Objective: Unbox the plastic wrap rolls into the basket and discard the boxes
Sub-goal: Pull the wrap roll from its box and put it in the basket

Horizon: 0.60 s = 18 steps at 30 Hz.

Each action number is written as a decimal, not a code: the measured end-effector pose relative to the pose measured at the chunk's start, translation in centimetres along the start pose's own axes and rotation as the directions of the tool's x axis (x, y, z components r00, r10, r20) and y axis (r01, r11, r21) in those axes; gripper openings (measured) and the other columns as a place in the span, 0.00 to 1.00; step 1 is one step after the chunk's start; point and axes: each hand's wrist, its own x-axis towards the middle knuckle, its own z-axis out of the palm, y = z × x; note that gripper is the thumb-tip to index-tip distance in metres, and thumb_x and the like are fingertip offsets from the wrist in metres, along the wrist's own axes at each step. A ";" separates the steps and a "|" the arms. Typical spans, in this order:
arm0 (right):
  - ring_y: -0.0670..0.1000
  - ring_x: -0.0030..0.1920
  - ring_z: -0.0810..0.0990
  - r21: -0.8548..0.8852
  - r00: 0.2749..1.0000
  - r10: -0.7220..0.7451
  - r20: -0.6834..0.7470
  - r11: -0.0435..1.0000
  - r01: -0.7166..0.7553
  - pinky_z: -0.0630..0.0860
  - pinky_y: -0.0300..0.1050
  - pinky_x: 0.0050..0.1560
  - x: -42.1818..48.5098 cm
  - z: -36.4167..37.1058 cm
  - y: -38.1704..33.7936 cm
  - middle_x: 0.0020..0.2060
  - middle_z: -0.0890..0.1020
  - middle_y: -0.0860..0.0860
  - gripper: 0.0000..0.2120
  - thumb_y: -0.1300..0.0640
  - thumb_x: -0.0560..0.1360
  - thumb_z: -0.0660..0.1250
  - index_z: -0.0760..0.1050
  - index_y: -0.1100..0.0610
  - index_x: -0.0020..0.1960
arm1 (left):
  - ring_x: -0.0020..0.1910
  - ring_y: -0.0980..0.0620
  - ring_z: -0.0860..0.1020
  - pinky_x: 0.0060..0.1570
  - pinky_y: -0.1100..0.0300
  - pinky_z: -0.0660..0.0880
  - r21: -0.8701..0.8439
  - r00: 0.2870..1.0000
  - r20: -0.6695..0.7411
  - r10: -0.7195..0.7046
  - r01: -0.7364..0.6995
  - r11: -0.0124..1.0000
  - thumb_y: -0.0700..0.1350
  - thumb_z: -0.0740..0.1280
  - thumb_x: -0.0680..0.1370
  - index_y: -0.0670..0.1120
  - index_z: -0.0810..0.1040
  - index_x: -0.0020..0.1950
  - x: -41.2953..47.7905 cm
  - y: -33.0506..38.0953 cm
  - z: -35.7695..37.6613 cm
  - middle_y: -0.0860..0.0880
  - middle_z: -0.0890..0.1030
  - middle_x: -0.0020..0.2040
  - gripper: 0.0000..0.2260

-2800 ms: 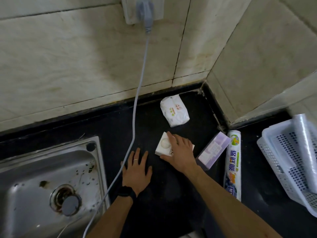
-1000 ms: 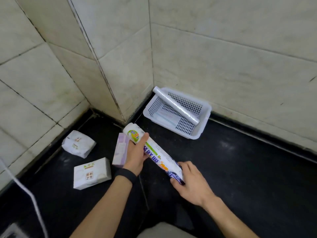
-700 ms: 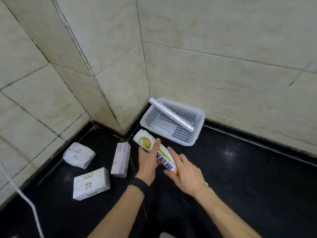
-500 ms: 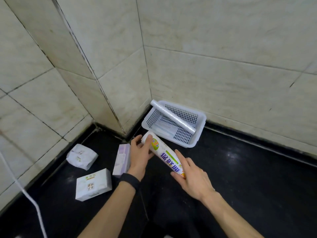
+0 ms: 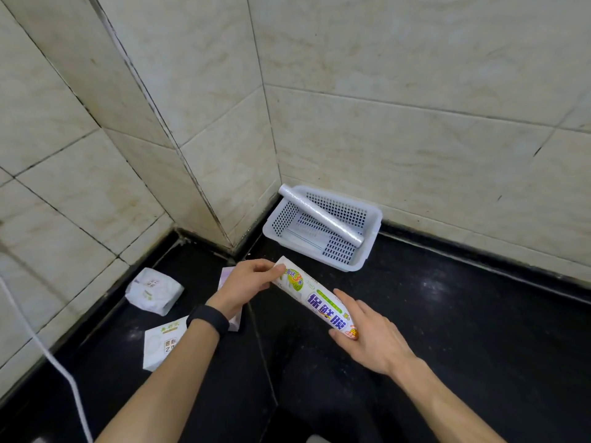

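A printed plastic wrap box (image 5: 319, 303) is held in the air above the black bench (image 5: 479, 330), slanting from upper left to lower right, just in front of the white perforated basket (image 5: 372, 233). Its far end is pinched by the curled fingers and thumb of the left hand (image 5: 246, 282), on whose wrist a dark band (image 5: 208, 319) is worn. Its near end is cradled in the right hand (image 5: 371, 334), the fingers being wrapped round the underside. The basket is set in the corner against the tiled wall (image 5: 415, 123), and a bare plastic wrap roll (image 5: 321, 215) is laid diagonally in it, one end propped on the rim at the back left. To the left on the bench, a purple box (image 5: 235, 324) is partly hidden behind the left wrist, a white tissue pack (image 5: 153, 290) is seen near the wall, and a white carton (image 5: 163, 343) lies nearer the camera. A white cable (image 5: 64, 375) is draped across the lower left.
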 end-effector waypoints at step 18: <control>0.46 0.40 0.79 -0.008 0.990 0.128 0.059 0.992 -0.128 0.77 0.44 0.39 -2.2 -0.6 3.9 0.46 0.78 0.42 0.20 0.40 0.69 0.64 0.66 0.40 0.59 | 0.56 0.52 0.82 0.54 0.59 0.79 -0.080 0.997 0.057 0.043 -0.038 0.996 0.51 0.73 0.75 0.49 0.87 0.49 0.8 -1.4 1.5 0.50 0.85 0.54 0.08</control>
